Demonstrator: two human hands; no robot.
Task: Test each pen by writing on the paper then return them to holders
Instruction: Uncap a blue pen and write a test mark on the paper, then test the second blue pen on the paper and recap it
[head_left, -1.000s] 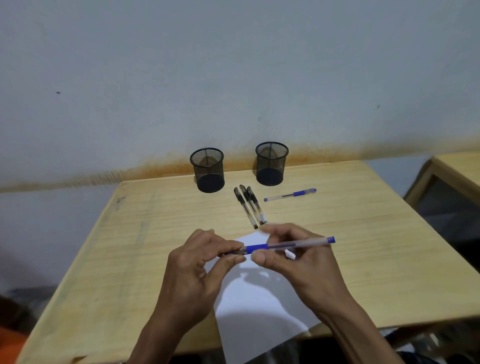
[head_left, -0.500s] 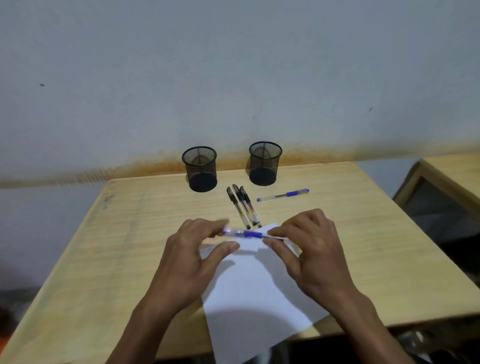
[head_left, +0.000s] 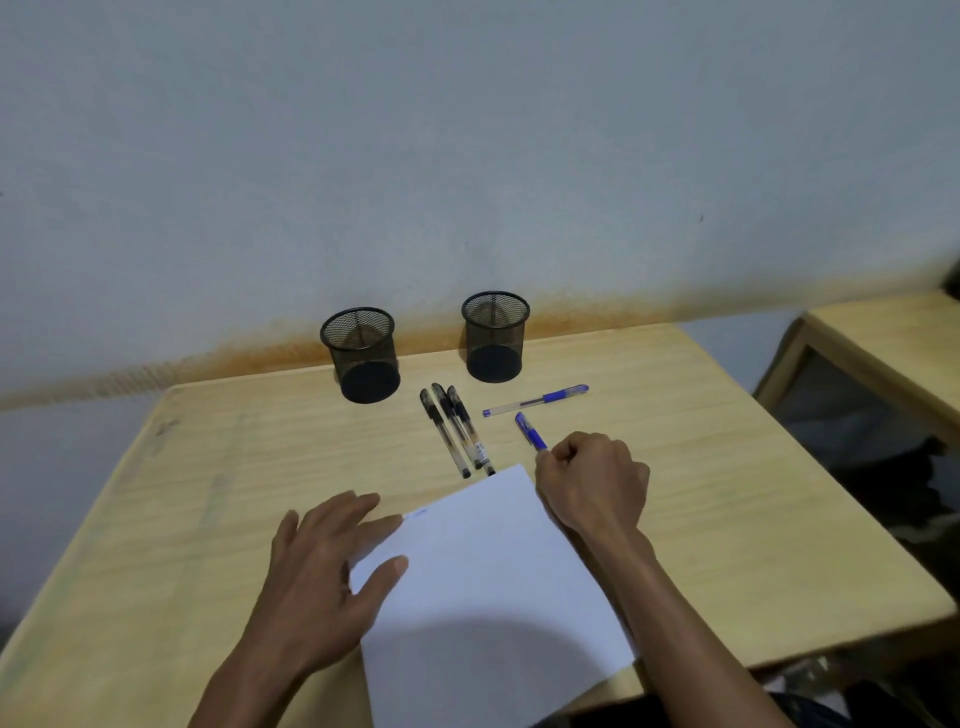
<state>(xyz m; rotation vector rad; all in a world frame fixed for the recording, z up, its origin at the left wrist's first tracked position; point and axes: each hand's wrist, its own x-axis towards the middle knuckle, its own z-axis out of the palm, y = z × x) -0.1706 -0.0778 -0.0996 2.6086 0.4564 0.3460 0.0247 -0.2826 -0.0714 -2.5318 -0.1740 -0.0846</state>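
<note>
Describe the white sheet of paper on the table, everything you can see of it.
The sheet of paper is plain white, thin and flat, lying turned at an angle on the wooden table, its near edge overhanging the table's front. A small blue scribble marks it near its far left corner. The left hand lies open on its left edge, pressing it down. The right hand, closed on a blue pen, sits at its far right corner. A shadow darkens its near part. Three black pens end just beyond its far corner.

Both hands, the left hand (head_left: 322, 566) and the right hand (head_left: 592, 483), are bare, with no rings, watch or gloves on them. Forearms are bare too, no sleeves showing anywhere up to the frame edge.
</note>
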